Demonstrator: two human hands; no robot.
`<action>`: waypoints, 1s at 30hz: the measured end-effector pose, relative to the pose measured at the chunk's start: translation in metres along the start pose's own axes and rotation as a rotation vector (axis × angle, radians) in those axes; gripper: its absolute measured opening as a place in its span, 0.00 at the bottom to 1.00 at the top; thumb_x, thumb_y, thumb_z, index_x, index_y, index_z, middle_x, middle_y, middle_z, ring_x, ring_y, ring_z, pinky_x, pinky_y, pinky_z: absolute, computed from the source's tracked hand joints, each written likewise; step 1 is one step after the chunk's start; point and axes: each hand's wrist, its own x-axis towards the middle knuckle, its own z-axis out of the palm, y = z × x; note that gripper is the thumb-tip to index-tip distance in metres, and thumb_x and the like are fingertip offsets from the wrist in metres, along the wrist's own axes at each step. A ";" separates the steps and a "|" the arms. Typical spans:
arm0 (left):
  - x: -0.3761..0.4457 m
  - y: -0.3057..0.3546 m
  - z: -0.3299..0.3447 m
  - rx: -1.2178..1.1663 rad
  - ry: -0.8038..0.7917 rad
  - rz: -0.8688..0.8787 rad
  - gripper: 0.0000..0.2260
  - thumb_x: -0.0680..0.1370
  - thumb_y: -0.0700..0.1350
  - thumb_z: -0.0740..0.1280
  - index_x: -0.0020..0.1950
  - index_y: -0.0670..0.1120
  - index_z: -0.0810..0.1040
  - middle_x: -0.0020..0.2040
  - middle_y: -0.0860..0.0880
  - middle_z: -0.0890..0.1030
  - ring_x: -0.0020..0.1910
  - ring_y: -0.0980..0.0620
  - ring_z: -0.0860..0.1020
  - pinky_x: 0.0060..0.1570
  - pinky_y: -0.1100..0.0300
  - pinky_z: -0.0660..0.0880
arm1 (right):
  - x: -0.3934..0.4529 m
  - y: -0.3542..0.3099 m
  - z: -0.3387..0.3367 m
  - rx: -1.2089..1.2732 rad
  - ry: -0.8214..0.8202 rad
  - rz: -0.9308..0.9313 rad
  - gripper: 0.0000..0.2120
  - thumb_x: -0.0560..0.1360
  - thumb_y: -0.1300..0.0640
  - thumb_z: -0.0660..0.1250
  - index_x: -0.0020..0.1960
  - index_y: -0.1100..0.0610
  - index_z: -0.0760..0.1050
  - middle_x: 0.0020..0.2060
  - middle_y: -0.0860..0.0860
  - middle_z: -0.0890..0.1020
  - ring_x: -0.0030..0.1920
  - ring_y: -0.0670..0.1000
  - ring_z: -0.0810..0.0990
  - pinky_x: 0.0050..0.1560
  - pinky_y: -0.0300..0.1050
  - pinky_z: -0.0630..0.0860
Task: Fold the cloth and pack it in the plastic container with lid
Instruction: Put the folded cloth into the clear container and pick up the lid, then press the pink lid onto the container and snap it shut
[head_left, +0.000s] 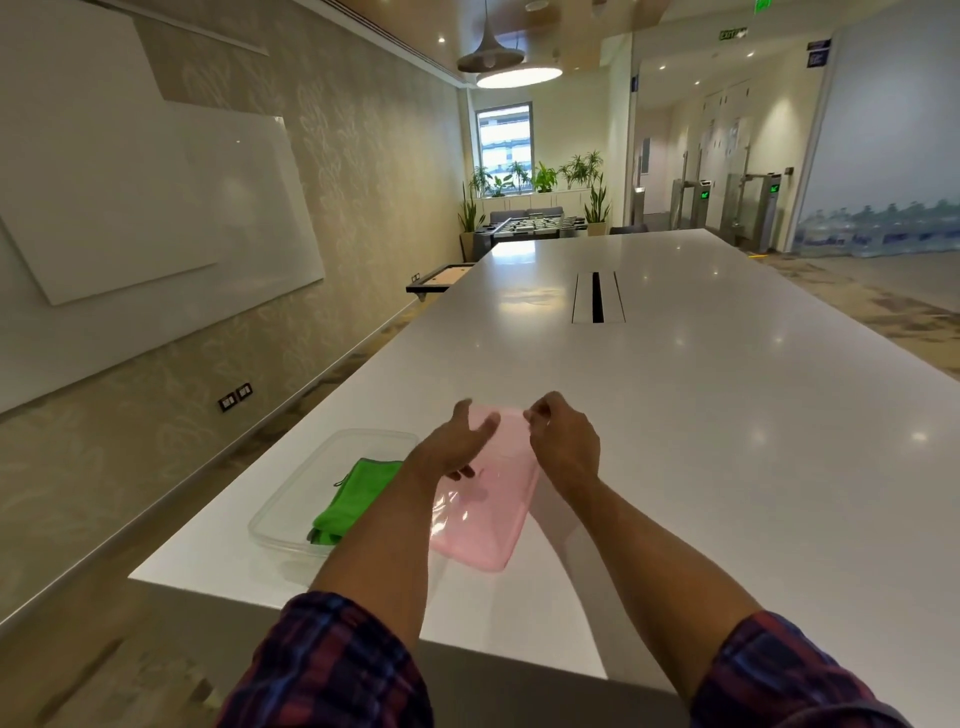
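Head view: I note 1 folded green cloth lying inside the clear plastic container at the near left of the white table. The pink lid lies flat on the table just right of the container. The left hand is over the lid's far end, fingers spread. The right hand has fingertips curled at the lid's far corner; I cannot tell whether they pinch it. Both sleeves are plaid.
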 end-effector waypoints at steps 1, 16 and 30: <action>0.000 0.006 -0.004 -0.055 0.059 0.023 0.33 0.79 0.69 0.51 0.80 0.56 0.49 0.68 0.39 0.75 0.38 0.48 0.83 0.40 0.57 0.79 | 0.001 -0.005 -0.004 0.057 0.052 -0.015 0.05 0.81 0.51 0.65 0.51 0.51 0.77 0.43 0.49 0.86 0.43 0.53 0.84 0.43 0.48 0.79; -0.003 0.002 -0.104 -0.833 0.252 -0.248 0.14 0.79 0.52 0.63 0.48 0.41 0.75 0.41 0.39 0.82 0.33 0.47 0.83 0.24 0.65 0.72 | -0.013 -0.066 -0.015 -0.142 0.238 -1.164 0.13 0.80 0.49 0.68 0.60 0.54 0.74 0.32 0.53 0.84 0.22 0.54 0.78 0.23 0.40 0.73; -0.022 -0.084 -0.126 -0.226 0.426 -0.356 0.21 0.77 0.49 0.68 0.63 0.35 0.78 0.60 0.35 0.80 0.55 0.40 0.79 0.57 0.52 0.75 | -0.067 -0.106 0.020 -0.676 -0.217 -1.883 0.21 0.84 0.58 0.60 0.72 0.55 0.52 0.75 0.59 0.71 0.39 0.55 0.82 0.38 0.47 0.78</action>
